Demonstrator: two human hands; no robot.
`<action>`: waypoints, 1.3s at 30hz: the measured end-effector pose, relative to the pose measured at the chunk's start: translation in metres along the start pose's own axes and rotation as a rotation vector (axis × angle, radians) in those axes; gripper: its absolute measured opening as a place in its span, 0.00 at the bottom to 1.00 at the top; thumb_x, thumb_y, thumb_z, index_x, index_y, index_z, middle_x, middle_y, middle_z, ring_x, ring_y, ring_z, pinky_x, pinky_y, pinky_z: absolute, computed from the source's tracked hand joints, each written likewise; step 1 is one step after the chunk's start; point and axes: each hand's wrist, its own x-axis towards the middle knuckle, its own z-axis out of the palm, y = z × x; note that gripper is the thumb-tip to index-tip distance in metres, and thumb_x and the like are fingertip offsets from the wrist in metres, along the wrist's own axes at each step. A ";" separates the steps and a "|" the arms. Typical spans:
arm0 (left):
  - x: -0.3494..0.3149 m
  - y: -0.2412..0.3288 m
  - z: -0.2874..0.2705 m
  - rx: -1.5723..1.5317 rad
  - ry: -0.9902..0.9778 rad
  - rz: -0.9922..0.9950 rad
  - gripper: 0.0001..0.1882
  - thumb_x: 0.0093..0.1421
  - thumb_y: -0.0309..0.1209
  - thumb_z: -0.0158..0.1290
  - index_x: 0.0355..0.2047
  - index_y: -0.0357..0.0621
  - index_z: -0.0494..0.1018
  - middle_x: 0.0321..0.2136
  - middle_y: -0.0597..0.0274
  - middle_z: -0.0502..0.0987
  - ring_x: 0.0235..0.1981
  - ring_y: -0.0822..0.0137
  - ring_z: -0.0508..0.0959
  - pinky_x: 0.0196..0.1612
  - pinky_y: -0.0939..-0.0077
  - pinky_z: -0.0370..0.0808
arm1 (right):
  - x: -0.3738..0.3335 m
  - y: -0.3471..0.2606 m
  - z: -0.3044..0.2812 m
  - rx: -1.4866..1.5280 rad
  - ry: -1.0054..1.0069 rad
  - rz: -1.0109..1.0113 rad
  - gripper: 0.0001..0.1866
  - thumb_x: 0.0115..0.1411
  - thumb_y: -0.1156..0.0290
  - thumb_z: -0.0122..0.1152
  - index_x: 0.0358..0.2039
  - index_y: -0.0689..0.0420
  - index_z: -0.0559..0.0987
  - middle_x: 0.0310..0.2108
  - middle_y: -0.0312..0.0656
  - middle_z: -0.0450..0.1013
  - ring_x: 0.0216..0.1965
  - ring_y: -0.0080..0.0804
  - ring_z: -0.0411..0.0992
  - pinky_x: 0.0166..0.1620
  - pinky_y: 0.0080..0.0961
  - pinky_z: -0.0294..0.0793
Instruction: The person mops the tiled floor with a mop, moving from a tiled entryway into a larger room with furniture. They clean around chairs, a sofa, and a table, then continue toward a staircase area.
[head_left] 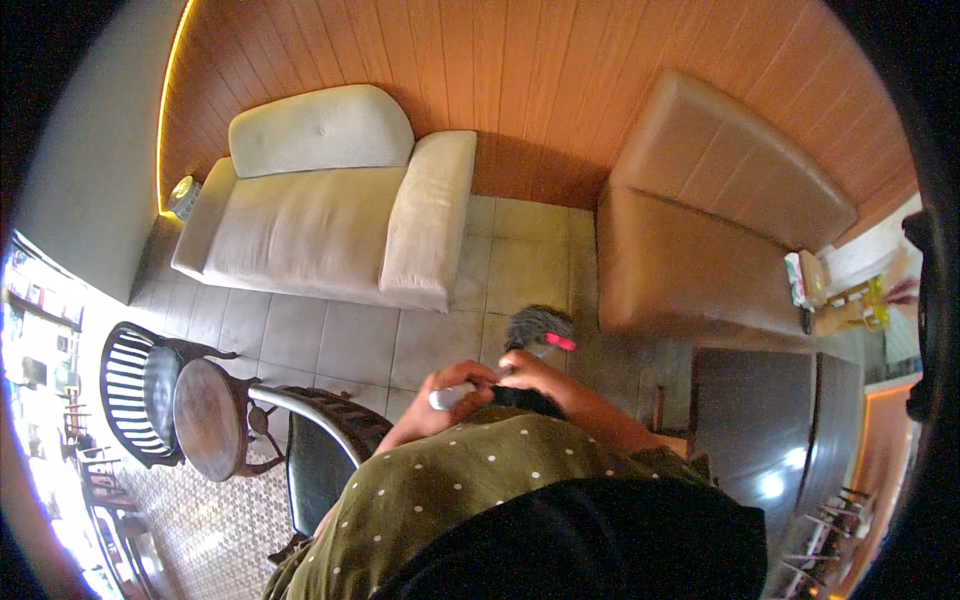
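Both of my hands are wrapped round the pale grey-white handle [455,396] of a broom. My left hand [445,383] grips it close to its rounded top end. Just to the right, and touching or nearly touching it, my right hand [532,374] is closed round a part further along. Past my hands shows the broom's dark grey bristly head [536,324], with a bright pink-red part at its right side. The head appears over the tiled floor [505,265], between a cream sofa [310,220] and a brown bench seat [700,250]. My fingers hide part of the handle.
At the left stand a round wooden table [211,420], a slatted chair [140,395] and a dark-seated chair [320,470] close to my left arm. A dark table [750,430] is on my right. A wood-panelled wall [530,80] runs behind the seats.
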 end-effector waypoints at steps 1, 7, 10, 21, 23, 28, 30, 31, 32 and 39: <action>0.007 -0.009 0.009 -0.079 -0.086 -0.001 0.13 0.62 0.30 0.59 0.45 0.40 0.77 0.40 0.59 0.79 0.43 0.67 0.77 0.47 0.71 0.73 | -0.014 0.010 -0.008 -0.033 -0.035 0.028 0.20 0.44 0.57 0.74 0.27 0.59 0.79 0.23 0.44 0.74 0.26 0.39 0.73 0.31 0.37 0.69; 0.020 -0.044 0.034 -0.148 -0.434 0.067 0.11 0.62 0.29 0.58 0.45 0.41 0.77 0.37 0.60 0.79 0.42 0.66 0.78 0.48 0.70 0.72 | -0.077 0.057 -0.009 -0.046 0.020 0.161 0.19 0.43 0.57 0.76 0.24 0.56 0.78 0.20 0.39 0.73 0.24 0.30 0.71 0.29 0.34 0.68; 0.005 -0.040 0.025 -0.005 -0.334 0.110 0.10 0.62 0.28 0.59 0.44 0.41 0.77 0.38 0.59 0.80 0.44 0.64 0.78 0.49 0.67 0.73 | -0.071 0.059 0.019 -0.102 0.126 0.161 0.17 0.44 0.58 0.75 0.22 0.56 0.78 0.20 0.42 0.74 0.23 0.33 0.73 0.27 0.34 0.69; -0.115 0.078 -0.030 0.346 0.010 -0.185 0.08 0.54 0.27 0.63 0.35 0.40 0.80 0.36 0.56 0.82 0.43 0.56 0.81 0.53 0.61 0.74 | 0.043 -0.094 0.138 0.013 -0.069 -0.089 0.10 0.43 0.68 0.66 0.29 0.55 0.81 0.30 0.46 0.77 0.38 0.48 0.76 0.41 0.42 0.73; -0.126 0.098 -0.025 0.464 0.034 -0.201 0.08 0.52 0.27 0.63 0.34 0.41 0.80 0.36 0.55 0.81 0.42 0.54 0.81 0.50 0.62 0.75 | 0.055 -0.116 0.153 0.110 -0.134 -0.230 0.09 0.44 0.69 0.65 0.29 0.55 0.79 0.30 0.45 0.76 0.38 0.48 0.75 0.41 0.42 0.73; -0.132 0.107 -0.005 0.582 0.105 -0.233 0.09 0.51 0.29 0.64 0.32 0.43 0.80 0.33 0.57 0.82 0.39 0.55 0.81 0.45 0.62 0.76 | 0.062 -0.139 0.182 0.262 -0.144 -0.351 0.10 0.47 0.69 0.66 0.26 0.58 0.74 0.27 0.46 0.73 0.35 0.47 0.73 0.39 0.42 0.71; -0.133 0.099 0.011 0.619 0.142 -0.183 0.09 0.50 0.29 0.65 0.32 0.43 0.80 0.32 0.58 0.82 0.37 0.55 0.81 0.44 0.63 0.76 | 0.054 -0.134 0.185 0.241 -0.209 -0.328 0.14 0.47 0.64 0.69 0.26 0.58 0.73 0.27 0.48 0.72 0.33 0.49 0.73 0.36 0.42 0.70; -0.132 0.094 0.021 0.600 0.157 -0.128 0.09 0.50 0.29 0.65 0.32 0.44 0.80 0.30 0.59 0.82 0.36 0.55 0.82 0.43 0.63 0.77 | 0.047 -0.129 0.184 0.206 -0.224 -0.327 0.14 0.45 0.64 0.70 0.25 0.57 0.74 0.27 0.47 0.73 0.32 0.49 0.73 0.36 0.43 0.71; -0.135 0.091 0.028 0.593 0.154 -0.105 0.09 0.50 0.29 0.65 0.32 0.44 0.80 0.30 0.59 0.82 0.37 0.55 0.82 0.44 0.63 0.77 | 0.039 -0.125 0.182 0.174 -0.235 -0.321 0.15 0.43 0.64 0.71 0.25 0.57 0.74 0.27 0.47 0.73 0.32 0.49 0.73 0.35 0.43 0.71; -0.152 0.083 0.068 0.396 0.173 -0.014 0.12 0.54 0.35 0.62 0.33 0.40 0.79 0.31 0.56 0.80 0.34 0.57 0.78 0.41 0.64 0.72 | -0.041 -0.111 0.142 -0.026 -0.313 -0.122 0.21 0.46 0.51 0.69 0.26 0.57 0.80 0.24 0.49 0.76 0.28 0.50 0.76 0.32 0.46 0.73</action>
